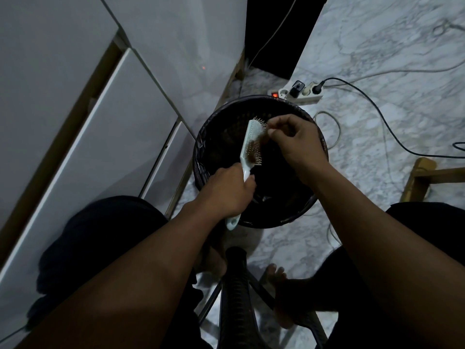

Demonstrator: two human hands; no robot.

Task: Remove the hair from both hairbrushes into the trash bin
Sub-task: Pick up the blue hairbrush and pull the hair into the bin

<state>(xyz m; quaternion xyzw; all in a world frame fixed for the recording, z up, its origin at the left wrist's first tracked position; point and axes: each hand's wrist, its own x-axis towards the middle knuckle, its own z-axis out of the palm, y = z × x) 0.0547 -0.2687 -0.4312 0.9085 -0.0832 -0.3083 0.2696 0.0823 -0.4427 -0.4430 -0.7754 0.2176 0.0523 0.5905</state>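
Note:
My left hand (227, 191) grips the handle of a pale mint hairbrush (247, 144), held tilted over the round black trash bin (201, 147). Brown hair (259, 143) is matted among the bristles in the middle of the brush head. My right hand (295, 139) hovers over the bin at the brush head, its fingertips pinched at the hair near the top bristles. The bin has a dark liner and its inside is too dark to see into. A second hairbrush is not in view.
White cabinet doors (88, 122) stand close on the left. A power strip (297, 93) with plugs and cables lies on the marble floor behind the bin. A wooden leg (417, 180) stands at the right. A dark chair edge (236, 285) and my bare feet sit below the bin.

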